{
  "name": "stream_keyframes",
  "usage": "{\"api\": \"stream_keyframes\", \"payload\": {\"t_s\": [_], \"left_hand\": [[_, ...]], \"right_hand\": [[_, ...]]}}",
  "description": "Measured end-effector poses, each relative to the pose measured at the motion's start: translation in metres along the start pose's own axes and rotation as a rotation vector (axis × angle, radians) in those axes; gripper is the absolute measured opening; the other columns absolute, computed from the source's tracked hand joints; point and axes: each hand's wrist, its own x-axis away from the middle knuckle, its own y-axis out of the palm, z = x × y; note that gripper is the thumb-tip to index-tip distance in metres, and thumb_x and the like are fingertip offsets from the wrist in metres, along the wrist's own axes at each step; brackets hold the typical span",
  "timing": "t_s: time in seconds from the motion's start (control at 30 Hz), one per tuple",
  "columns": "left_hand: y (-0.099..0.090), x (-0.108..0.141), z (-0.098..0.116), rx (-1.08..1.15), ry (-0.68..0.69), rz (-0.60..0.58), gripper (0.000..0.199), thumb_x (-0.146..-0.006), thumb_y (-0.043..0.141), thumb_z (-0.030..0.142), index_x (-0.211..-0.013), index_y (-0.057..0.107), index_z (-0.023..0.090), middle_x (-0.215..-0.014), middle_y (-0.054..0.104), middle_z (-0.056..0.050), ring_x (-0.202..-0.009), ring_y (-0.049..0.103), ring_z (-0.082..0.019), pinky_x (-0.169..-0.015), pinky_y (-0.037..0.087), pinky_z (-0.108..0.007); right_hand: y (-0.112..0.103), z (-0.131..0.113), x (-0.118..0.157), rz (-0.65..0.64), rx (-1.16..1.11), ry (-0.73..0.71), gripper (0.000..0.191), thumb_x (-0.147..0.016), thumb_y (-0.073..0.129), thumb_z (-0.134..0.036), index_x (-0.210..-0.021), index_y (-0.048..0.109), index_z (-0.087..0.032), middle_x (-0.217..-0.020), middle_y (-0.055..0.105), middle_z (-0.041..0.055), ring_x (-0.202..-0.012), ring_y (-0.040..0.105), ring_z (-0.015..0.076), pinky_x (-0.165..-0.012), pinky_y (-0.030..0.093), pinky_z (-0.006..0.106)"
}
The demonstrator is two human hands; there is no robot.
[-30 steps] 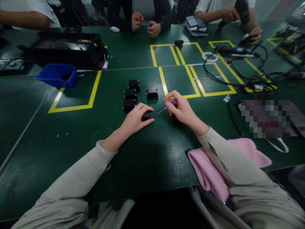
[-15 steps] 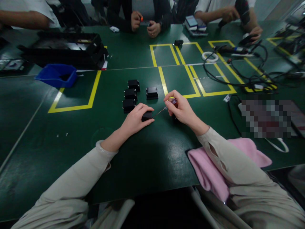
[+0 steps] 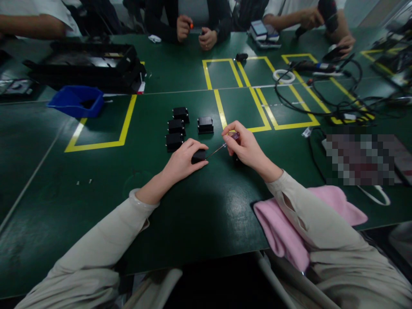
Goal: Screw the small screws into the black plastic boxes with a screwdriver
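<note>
My left hand (image 3: 185, 161) grips a small black box (image 3: 198, 157) against the table, thumb and fingers on either side of it. In my right hand (image 3: 242, 145) is a screwdriver (image 3: 222, 147), its thin shaft slanting down to the left. The tip meets the right end of the held box; what it touches there is too small to make out. Beyond my left hand stand several similar black boxes (image 3: 176, 127), and a separate black box (image 3: 205, 125) sits to their right. Something dark lies partly hidden under my right hand.
A blue bin (image 3: 77, 102) and a stack of black trays (image 3: 86, 68) are at the left. A pink cloth (image 3: 280, 227) lies under my right forearm. Cables (image 3: 317, 112) and a white ring (image 3: 283, 77) lie at the right. Co-workers' hands (image 3: 207, 39) are across the table.
Almost nothing differs. Both hands, the box and the screwdriver stay in the same places, with only a very slight shift of the right fingers.
</note>
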Motion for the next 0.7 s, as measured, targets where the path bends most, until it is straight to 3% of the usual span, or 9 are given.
{"api": "stream_keyframes", "payload": {"t_s": [0.17,0.33,0.53,0.7], "left_hand": [[-0.0005,0.0,0.0008,0.004,-0.02,-0.005,0.034,-0.096,0.073,0.03,-0.128,0.064,0.022,-0.125,0.065,-0.011,-0.121,0.065,-0.029,-0.106,0.054,-0.047],[-0.0004,0.0,0.0008,0.01,-0.03,-0.006,0.034,-0.095,0.074,0.029,-0.127,0.065,0.023,-0.126,0.065,-0.01,-0.121,0.065,-0.029,-0.107,0.054,-0.046],[0.0016,0.0005,-0.0004,0.002,-0.02,0.02,0.033,-0.096,0.074,0.029,-0.127,0.065,0.021,-0.125,0.065,-0.011,-0.121,0.065,-0.029,-0.107,0.054,-0.046],[0.0017,0.0006,-0.0004,-0.001,-0.018,0.022,0.034,-0.096,0.074,0.03,-0.127,0.064,0.021,-0.126,0.065,-0.011,-0.121,0.065,-0.029,-0.107,0.054,-0.047]], "right_hand": [[0.0,-0.0003,0.0001,0.0,-0.002,-0.004,0.006,-0.103,0.057,-0.029,-0.101,0.052,-0.025,-0.063,0.053,-0.0067,-0.049,0.051,0.0128,-0.053,0.037,0.029],[0.0004,0.0027,-0.0008,-0.008,0.009,0.025,0.02,-0.105,0.06,-0.041,-0.096,0.051,-0.025,-0.054,0.05,-0.0083,-0.045,0.048,0.0127,-0.05,0.033,0.028],[0.0007,0.0029,-0.0005,0.011,0.001,-0.018,0.009,-0.103,0.059,-0.031,-0.105,0.052,-0.024,-0.064,0.054,-0.0074,-0.047,0.052,0.0114,-0.051,0.037,0.028],[-0.0003,0.0028,-0.001,0.011,0.026,-0.016,0.018,-0.105,0.06,-0.039,-0.1,0.052,-0.024,-0.059,0.052,-0.0084,-0.047,0.052,0.0111,-0.051,0.037,0.027]]}}
